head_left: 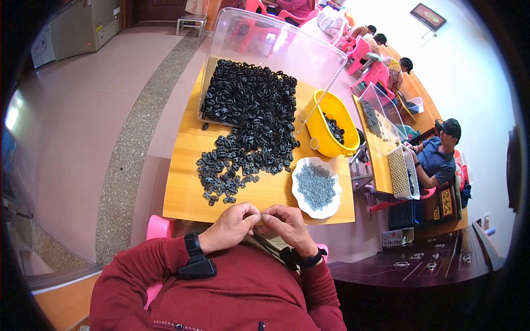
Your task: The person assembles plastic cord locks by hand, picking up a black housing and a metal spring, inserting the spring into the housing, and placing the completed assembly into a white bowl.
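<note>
My left hand (232, 225) and my right hand (288, 225) meet at the near edge of the wooden table, close to my body. Thumb and fingers of each are pinched together, the fingertips almost touching; whatever sits between them is too small to make out. Beyond them spreads a heap of small black plastic pieces with holes (251, 146), spilling out of a clear plastic bin (326, 91) lying on its side. To the right of the heap, a white scalloped plate (333, 208) carries many tiny silvery metal pieces (316, 186).
A yellow tub (316, 129) with more black pieces stands at the table's right edge. Further right, a person in blue (436, 160) works at another table with a cream perforated basket (398, 172). More people sit on pink chairs beyond. My table (185, 187) ends at my lap.
</note>
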